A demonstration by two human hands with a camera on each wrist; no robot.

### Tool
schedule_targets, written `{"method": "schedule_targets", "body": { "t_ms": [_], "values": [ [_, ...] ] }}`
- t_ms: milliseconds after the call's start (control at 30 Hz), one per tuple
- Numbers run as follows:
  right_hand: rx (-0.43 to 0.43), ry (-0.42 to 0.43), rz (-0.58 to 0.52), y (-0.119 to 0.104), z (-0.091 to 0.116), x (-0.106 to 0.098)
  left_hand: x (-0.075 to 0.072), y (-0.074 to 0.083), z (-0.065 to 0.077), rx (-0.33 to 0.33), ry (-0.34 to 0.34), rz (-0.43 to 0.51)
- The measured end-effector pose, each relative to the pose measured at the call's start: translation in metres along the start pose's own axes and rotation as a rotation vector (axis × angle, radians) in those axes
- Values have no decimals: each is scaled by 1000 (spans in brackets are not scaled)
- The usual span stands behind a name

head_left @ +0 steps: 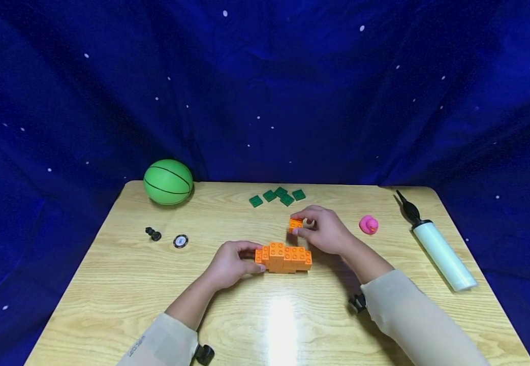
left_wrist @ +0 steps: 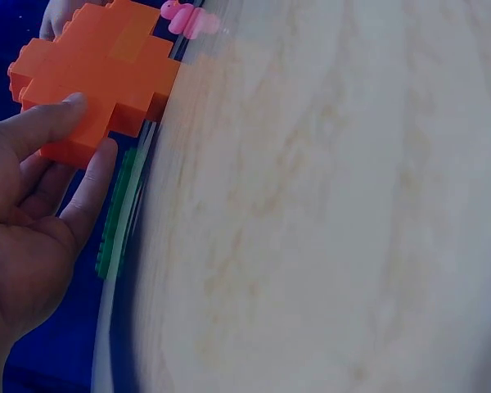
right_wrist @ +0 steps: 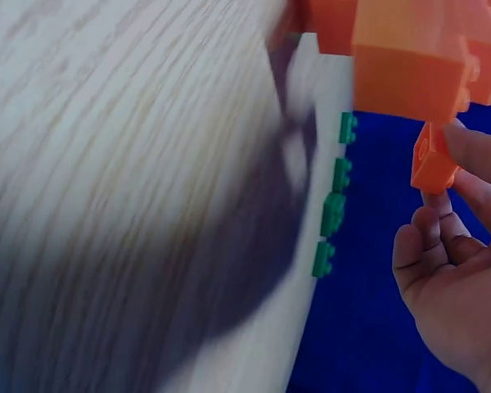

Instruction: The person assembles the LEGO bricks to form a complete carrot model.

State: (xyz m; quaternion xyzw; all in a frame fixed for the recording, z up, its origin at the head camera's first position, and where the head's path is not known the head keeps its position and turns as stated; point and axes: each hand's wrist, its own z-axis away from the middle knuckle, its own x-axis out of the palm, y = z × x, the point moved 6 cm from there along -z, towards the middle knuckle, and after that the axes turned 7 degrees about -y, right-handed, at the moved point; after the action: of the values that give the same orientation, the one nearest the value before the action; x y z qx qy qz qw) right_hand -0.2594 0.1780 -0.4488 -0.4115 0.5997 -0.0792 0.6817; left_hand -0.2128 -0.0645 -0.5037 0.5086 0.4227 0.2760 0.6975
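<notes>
Fingers of your right hand (head_left: 323, 231) pinch the small orange brick (head_left: 294, 224) just behind the stepped orange assembly (head_left: 285, 260), leaving its studs mostly uncovered; your left hand (head_left: 230, 264) grips the assembly's left end, probably to steady it.

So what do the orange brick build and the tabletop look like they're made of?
Orange brick build: probably plastic, satin finish, judging by crisp edges and round studs. Tabletop: wood or woodgrain laminate, fairly glossy, given its grain and bright reflection.

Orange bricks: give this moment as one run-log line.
left hand: holds orange assembly; right hand: pinches orange brick; green pieces: on table
</notes>
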Motion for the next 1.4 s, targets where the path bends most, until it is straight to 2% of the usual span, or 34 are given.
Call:
{"method": "schedule_targets", "body": {
  "t_ms": [433,933,1400],
  "values": [
    [-107,4,-43,-24,22,-4,-1,1,0,2,-10,4],
    [-113,-39,-33,-41,43,4,0,3,0,15,-14,2],
    [-162,-9,-7,-47,49,13,0,0,-1,16,-9,2]
  ]
}}
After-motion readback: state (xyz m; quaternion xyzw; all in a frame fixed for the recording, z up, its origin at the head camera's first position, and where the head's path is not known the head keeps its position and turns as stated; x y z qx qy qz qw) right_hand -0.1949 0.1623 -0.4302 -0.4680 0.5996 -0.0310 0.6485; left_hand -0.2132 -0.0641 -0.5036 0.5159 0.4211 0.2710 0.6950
